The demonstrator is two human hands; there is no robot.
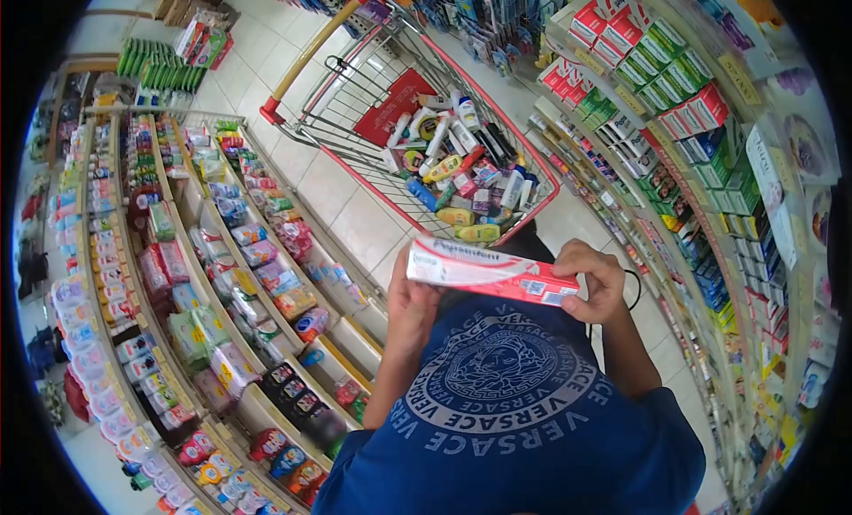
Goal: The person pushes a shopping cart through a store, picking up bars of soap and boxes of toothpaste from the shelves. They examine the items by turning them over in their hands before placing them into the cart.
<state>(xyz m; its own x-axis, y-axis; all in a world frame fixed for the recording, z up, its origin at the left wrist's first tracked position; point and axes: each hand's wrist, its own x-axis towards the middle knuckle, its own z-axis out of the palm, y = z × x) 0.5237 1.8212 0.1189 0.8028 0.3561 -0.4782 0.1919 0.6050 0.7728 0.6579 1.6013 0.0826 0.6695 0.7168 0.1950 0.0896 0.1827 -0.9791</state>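
Note:
A red and white Pepsodent toothpaste box (497,271) lies level across the front of my body, held between both hands. My left hand (414,295) grips its white end, with most of the fingers behind the box. At the red end, my right hand (596,280) pinches it between thumb and fingers. Just beyond the box stands a shopping cart (293,133) with red and yellow trim. Bottles, tubes and small packs, among them a yellow bottle (444,167), lie jumbled in its basket.
Tiered shelves (191,213) of packaged goods run along my left. On my right, a shelf holds stacked toothpaste boxes (661,58). Green packs (160,64) stand at the far left. Pale floor tiles (333,191) show between the shelves and the cart.

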